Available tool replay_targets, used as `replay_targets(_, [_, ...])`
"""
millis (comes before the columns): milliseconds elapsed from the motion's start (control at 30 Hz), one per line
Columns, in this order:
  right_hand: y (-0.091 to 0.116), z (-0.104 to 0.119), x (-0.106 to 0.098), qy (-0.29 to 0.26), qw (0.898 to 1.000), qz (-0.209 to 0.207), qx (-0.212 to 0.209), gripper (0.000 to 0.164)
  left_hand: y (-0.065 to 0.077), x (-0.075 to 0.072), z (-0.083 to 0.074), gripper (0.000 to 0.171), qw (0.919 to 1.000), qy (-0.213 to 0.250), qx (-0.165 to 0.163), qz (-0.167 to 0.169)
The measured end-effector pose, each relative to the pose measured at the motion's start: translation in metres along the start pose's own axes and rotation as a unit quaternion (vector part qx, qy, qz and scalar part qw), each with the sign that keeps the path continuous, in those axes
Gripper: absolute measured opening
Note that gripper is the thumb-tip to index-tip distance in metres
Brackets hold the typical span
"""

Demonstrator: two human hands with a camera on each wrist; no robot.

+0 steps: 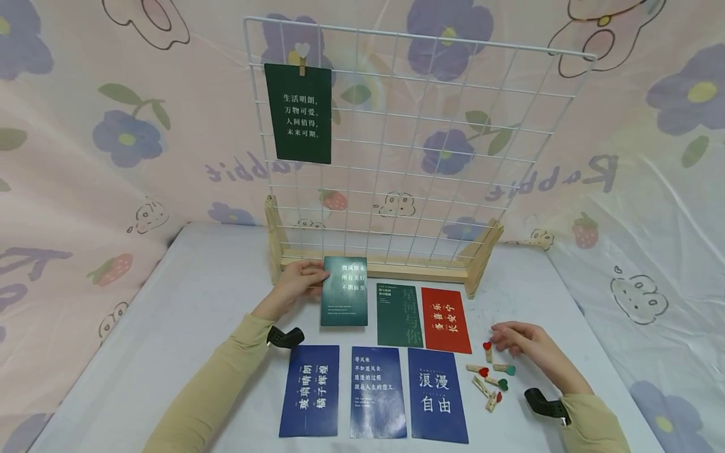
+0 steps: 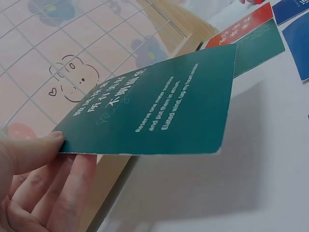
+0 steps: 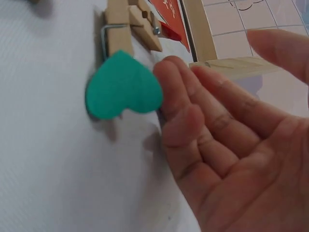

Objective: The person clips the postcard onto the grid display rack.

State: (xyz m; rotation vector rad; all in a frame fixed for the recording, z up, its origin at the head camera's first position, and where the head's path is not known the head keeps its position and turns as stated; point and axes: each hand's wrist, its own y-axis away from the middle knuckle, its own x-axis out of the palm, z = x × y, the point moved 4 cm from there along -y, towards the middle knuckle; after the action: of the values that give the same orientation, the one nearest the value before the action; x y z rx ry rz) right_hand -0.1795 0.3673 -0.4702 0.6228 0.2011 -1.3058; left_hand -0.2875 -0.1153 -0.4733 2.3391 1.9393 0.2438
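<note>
The fingertips of the left hand (image 1: 294, 283) are hidden behind the teal card (image 1: 344, 305), and the card's top lines are foreshortened in the left wrist view. The card is pinched at its edge by thumb and fingers, before the left half of the grid rack (image 1: 419, 272). Right of the rack's front, nothing is gripped by the right hand (image 1: 529, 346), its thumb spread apart; whether the teal-heart clip (image 3: 124, 87) is touched cannot be told.
</note>
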Motion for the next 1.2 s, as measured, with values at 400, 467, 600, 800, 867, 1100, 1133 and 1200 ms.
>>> replay_targets(400, [-0.0009, 0.0009, 0.0036, 0.006, 1.000, 0.013, 0.009, 0.052, 0.0047, -0.0008, -0.0044, 0.037, 1.0000, 0.004, -0.008, -0.005])
replay_targets(467, [-0.0010, 0.0012, 0.0040, 0.005, 1.000, 0.022, 0.004, 0.050, 0.0053, -0.0005, -0.0050, 0.037, 1.0000, -0.001, -0.007, -0.003])
replay_targets(600, [-0.0005, 0.0025, 0.0048, 0.003, 0.999, 0.032, 0.001, 0.049, 0.0056, 0.0007, -0.0059, 0.039, 1.0000, -0.005, -0.007, 0.005])
replay_targets(800, [0.0001, 0.0033, 0.0042, 0.036, 0.999, 0.016, 0.018, 0.048, 0.0049, 0.0021, -0.0064, 0.040, 0.9999, 0.000, -0.001, 0.012])
replay_targets(867, [0.0001, 0.0027, 0.0043, 0.042, 0.999, 0.019, 0.019, 0.045, 0.0047, 0.0021, -0.0065, 0.039, 0.9999, 0.001, 0.000, 0.013])
replay_targets(1100, [-0.0046, -0.0004, 0.0072, 0.065, 0.997, 0.030, 0.012, 0.037, 0.0050, 0.0025, -0.0073, 0.038, 0.9999, 0.004, -0.002, 0.011])
replay_targets(1133, [-0.0055, -0.0009, 0.0078, 0.068, 0.997, 0.030, 0.013, 0.036, 0.0048, 0.0026, -0.0072, 0.038, 0.9999, 0.005, -0.002, 0.010])
replay_targets(1200, [-0.0068, -0.0013, 0.0088, 0.075, 0.997, 0.028, 0.016, 0.034, 0.0045, 0.0029, -0.0071, 0.037, 0.9999, 0.007, -0.003, 0.009])
